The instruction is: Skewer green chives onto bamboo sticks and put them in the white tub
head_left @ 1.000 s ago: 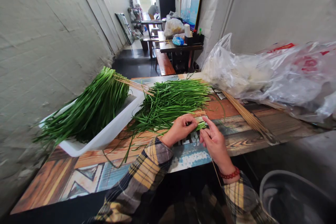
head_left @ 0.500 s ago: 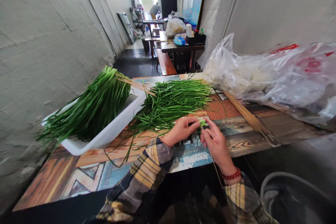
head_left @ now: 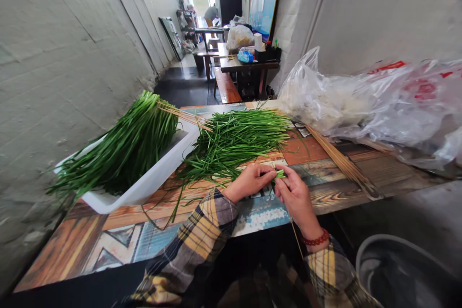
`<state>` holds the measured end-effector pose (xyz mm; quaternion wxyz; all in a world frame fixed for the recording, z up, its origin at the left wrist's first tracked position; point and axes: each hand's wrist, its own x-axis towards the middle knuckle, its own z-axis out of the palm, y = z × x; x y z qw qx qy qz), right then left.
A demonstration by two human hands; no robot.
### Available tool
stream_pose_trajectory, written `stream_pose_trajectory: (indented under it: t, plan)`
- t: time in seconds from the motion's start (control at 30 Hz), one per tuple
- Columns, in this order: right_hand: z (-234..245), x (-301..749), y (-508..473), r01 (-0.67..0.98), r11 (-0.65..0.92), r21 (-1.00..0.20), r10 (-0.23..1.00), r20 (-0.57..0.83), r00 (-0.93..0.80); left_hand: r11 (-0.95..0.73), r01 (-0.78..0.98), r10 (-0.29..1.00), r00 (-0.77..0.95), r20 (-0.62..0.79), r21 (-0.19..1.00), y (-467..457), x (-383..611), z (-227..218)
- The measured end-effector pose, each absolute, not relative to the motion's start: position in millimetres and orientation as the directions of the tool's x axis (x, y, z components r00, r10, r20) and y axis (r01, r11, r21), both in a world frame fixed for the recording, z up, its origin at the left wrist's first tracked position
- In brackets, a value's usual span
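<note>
My left hand [head_left: 250, 181] pinches a small bunch of green chives [head_left: 278, 173] at the near edge of the table. My right hand [head_left: 294, 194] is closed on a thin bamboo skewer [head_left: 297, 240] whose tail runs down past my wrist, and its fingertips meet the same bunch. Just beyond my hands lies a loose pile of chives [head_left: 234, 142] on the patterned table [head_left: 119, 240]. A white tray [head_left: 151, 180] at the left holds skewered chives [head_left: 122, 151].
A row of bare bamboo skewers [head_left: 342, 163] lies to the right, beside large plastic bags [head_left: 364, 98] against the wall. A grey bin [head_left: 404, 269] stands at the lower right. Further tables, a bench and a person stand down the corridor.
My hands have shifted slightly; the right thumb and fingers have closed in on the chive bunch, which now sits between both hands' fingertips.
</note>
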<state>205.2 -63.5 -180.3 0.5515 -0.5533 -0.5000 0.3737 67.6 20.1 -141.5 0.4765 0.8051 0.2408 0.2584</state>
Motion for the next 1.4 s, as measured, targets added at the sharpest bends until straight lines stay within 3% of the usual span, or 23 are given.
stream_pose_trajectory:
  t: [0.2,0.6,0.7,0.8,0.9,1.0,1.17,1.4]
  plan:
    - [-181,203,-64,0.065,0.084,-0.994,0.955,0.099,0.281,-0.545,0.308,0.742,0.610,0.278,0.780,30,63,-148]
    - [-178,202,-66,0.249,0.095,-0.964,0.972,0.144,0.187,-0.708,0.578,0.680,0.714,0.169,0.405,37,49,-148]
    - [-178,203,-66,0.220,0.090,-0.971,0.972,0.134,0.191,-0.674,0.567,0.723,0.638,0.265,0.474,39,49,-147]
    - [-181,203,-66,0.203,0.093,-0.975,0.970,0.134,0.201,-0.569,0.494,0.808,0.482,0.337,0.658,41,51,-145]
    - [-183,203,-66,0.179,0.091,-0.980,0.970,0.127,0.206,-0.472,0.375,0.853,0.421,0.308,0.798,41,53,-142]
    - [-183,203,-64,0.147,0.083,-0.986,0.969,0.114,0.220,-0.415,0.282,0.856,0.443,0.266,0.865,38,55,-139]
    - [-182,202,-63,0.115,0.066,-0.991,0.971,0.090,0.221,-0.378,0.213,0.864,0.430,0.260,0.901,35,57,-138]
    - [-183,203,-62,0.113,0.070,-0.991,0.959,0.098,0.268,-0.518,0.382,0.829,0.443,0.340,0.765,34,56,-141]
